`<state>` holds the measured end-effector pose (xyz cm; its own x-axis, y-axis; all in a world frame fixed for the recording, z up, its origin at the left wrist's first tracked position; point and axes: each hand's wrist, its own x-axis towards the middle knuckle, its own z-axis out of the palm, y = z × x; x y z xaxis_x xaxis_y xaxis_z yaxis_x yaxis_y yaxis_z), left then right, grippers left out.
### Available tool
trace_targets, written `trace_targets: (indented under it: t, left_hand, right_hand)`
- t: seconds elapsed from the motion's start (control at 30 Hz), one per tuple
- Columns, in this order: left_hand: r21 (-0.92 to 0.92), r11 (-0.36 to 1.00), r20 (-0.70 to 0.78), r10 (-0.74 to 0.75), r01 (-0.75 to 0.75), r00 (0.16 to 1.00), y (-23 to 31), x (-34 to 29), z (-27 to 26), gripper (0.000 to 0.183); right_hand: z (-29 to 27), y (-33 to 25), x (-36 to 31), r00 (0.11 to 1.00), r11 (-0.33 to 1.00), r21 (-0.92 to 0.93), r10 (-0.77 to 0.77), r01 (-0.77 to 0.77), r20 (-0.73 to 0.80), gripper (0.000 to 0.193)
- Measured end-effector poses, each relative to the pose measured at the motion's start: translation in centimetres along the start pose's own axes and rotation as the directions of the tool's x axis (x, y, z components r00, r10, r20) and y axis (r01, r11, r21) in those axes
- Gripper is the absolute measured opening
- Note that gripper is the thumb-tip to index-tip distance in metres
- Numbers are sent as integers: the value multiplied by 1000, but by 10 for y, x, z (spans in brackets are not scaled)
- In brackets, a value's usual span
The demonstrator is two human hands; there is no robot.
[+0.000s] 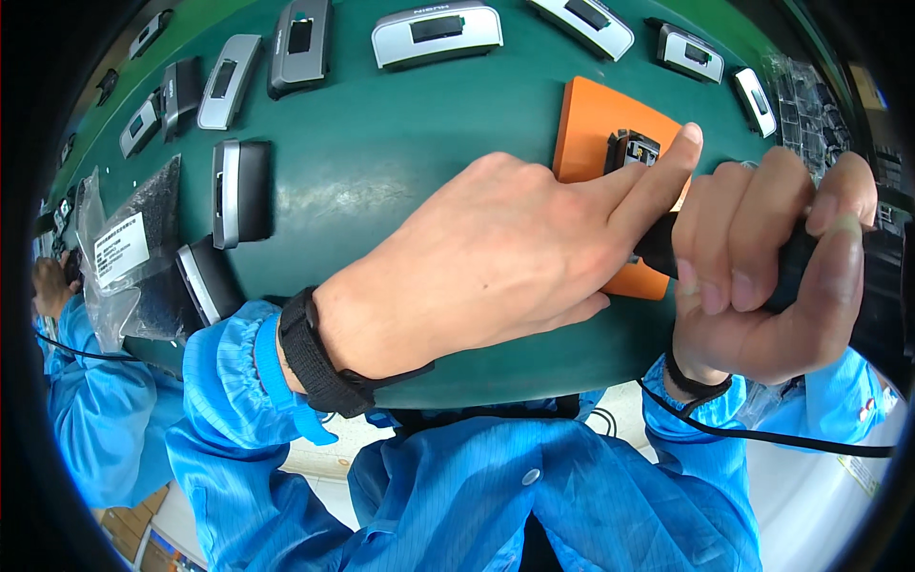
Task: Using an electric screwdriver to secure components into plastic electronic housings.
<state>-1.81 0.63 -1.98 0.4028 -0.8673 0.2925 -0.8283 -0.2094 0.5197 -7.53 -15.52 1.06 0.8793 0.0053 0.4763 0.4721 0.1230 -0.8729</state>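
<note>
My left hand (491, 257) reaches across the orange block (581, 129), its index finger stretched out and the thumb apart below. A small black and metal part (634, 148) sits on the block, just beyond these fingers. Some of the left fingers are hidden, and whether they touch the part is unclear. My right hand (762, 257) is wrapped round a black electric screwdriver (658, 246). Its tapered nose points left, close to the left fingers and over the block; the bit is hidden.
Several silver and black housings (437, 36) stand in an arc on the green table (381, 124). A labelled clear bag of dark pieces (138, 248) lies at left. Clear plastic trays (805, 114) are at far right. A black cord (762, 434) crosses lower right. Another person's hand (52, 284) shows at far left.
</note>
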Motion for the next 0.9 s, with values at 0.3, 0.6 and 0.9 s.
trace_targets:
  t: [0.3, 0.6, 0.9]
  left_hand:
    - [-17, 999, 197, 36, -33, 980, -5, 7, -29, 64]
    - [133, 858, 229, 460, -496, 858, 2, 45, -59, 10]
    - [-670, 427, 367, -521, 607, 771, 30, 48, -103, 11]
  right_hand:
    - [-27, -55, 0, 976, 985, 139, -74, 105, -206, 16]
    - [-51, -93, -66, 824, 963, 38, -206, 265, -527, 19]
    - [-45, -81, -91, 828, 983, 103, -72, 154, -555, 16]
